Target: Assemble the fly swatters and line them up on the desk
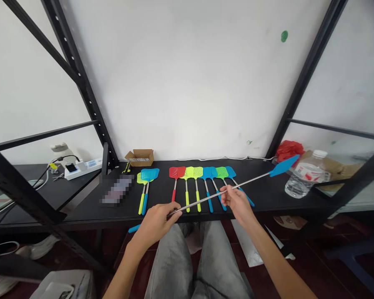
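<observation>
My left hand [158, 220] is closed round the handle end of a blue fly swatter [283, 165]; the blue grip sticks out below the hand. Its telescopic metal rod [205, 198] is drawn out long and slants up to the right. My right hand [236, 200] pinches the rod near its middle. The blue head hangs in the air above the black table [268, 195], near a water bottle [303, 175]. On the table lie a row of several swatters [202, 174] in red, yellow, blue and green, and a yellow and blue pair [147, 178] to their left.
A small open cardboard box [140, 157] stands at the back of the table. A red bag [288, 149] and brown paper lie at the right. A power strip [81, 167] with cables sits on the left shelf. Black rack posts frame both sides.
</observation>
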`<state>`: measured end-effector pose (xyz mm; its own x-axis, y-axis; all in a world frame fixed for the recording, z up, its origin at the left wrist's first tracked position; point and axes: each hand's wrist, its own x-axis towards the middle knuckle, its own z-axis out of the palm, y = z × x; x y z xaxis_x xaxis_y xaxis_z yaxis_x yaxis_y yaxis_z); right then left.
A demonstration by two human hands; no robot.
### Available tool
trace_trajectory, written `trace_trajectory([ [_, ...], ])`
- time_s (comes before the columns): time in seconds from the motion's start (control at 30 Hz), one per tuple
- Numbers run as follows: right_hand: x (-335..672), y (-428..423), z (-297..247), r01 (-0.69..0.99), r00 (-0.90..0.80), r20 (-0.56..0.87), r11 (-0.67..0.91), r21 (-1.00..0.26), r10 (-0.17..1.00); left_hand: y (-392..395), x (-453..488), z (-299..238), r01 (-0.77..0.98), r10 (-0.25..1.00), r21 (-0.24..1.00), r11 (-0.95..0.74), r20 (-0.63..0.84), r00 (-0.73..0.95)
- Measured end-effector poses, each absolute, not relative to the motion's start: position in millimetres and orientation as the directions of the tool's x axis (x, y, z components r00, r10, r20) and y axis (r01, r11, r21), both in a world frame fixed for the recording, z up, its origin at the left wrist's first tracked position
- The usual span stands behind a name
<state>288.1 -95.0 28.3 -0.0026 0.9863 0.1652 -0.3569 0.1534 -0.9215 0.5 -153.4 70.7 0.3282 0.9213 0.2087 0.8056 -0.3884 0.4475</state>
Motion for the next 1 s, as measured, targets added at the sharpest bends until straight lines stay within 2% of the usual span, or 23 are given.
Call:
trace_trajectory([
  [0.1, 279, -99, 26, -0.337, -0.040, 0.165, 0.143, -0.931, 0.985, -154, 2, 73, 0.805, 0.924, 0.453, -0.383, 0.208, 0.322],
  [0.23, 283, -95, 24, -0.310, 0.012, 0.159, 0.155, -0.938, 0.987, -152, -1, 76, 0.812, 0.921, 0.434, -0.389, 0.210, 0.329],
  [0.47, 324, -82, 30, -0.402, 0.241, 0.120, 0.212, -0.891, 0.963, -146, -24, 75, 0.807, 0.930, 0.463, -0.366, 0.190, 0.313],
  [0.63, 350, -78, 32, -0.400, 0.318, 0.118, 0.246, -0.883, 0.941, -143, -51, 76, 0.832, 0.952, 0.462, -0.306, 0.143, 0.271],
  [1.0, 316, -88, 31, -0.352, 0.051, 0.129, 0.139, -0.926, 0.990, -144, -116, 73, 0.854, 0.982, 0.487, -0.184, 0.130, 0.137],
])
